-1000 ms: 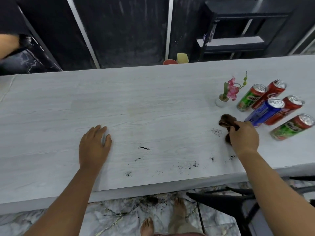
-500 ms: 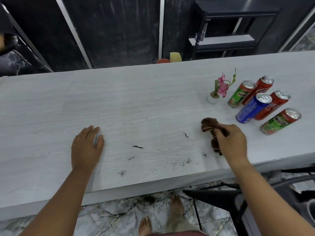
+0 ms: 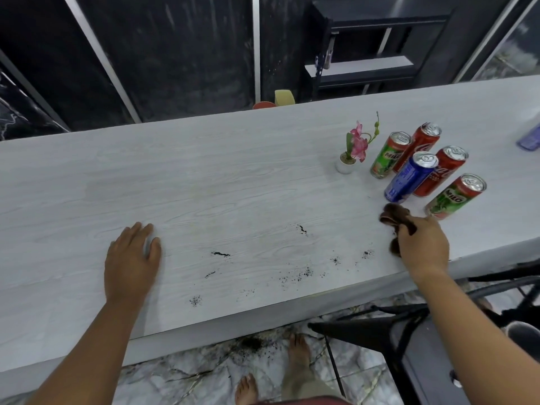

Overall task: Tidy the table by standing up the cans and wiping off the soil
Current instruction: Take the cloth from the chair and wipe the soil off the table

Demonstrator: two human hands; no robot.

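Several cans stand upright at the right of the pale wooden table (image 3: 233, 176): a green Milo can (image 3: 390, 155), two red cans (image 3: 420, 144) (image 3: 442, 171), a blue can (image 3: 410, 176) and a second Milo can (image 3: 454, 197). My right hand (image 3: 422, 247) is shut on a brown cloth (image 3: 394, 216), pressed to the table just in front of the blue can. Dark soil specks (image 3: 295, 276) and streaks (image 3: 220, 254) lie along the near edge between my hands. My left hand (image 3: 131, 258) rests flat on the table, fingers apart, holding nothing.
A small white pot with a pink flower (image 3: 352, 153) stands left of the cans. A bluish object (image 3: 530, 138) sits at the far right edge. A black chair (image 3: 394, 331) is below the table's right side; spilled soil (image 3: 251, 343) lies on the marble floor by bare feet.
My right hand has swept the cloth right, back toward the cans, after wiping left. A short soil streak now lies left of the cloth. The left hand stays flat.
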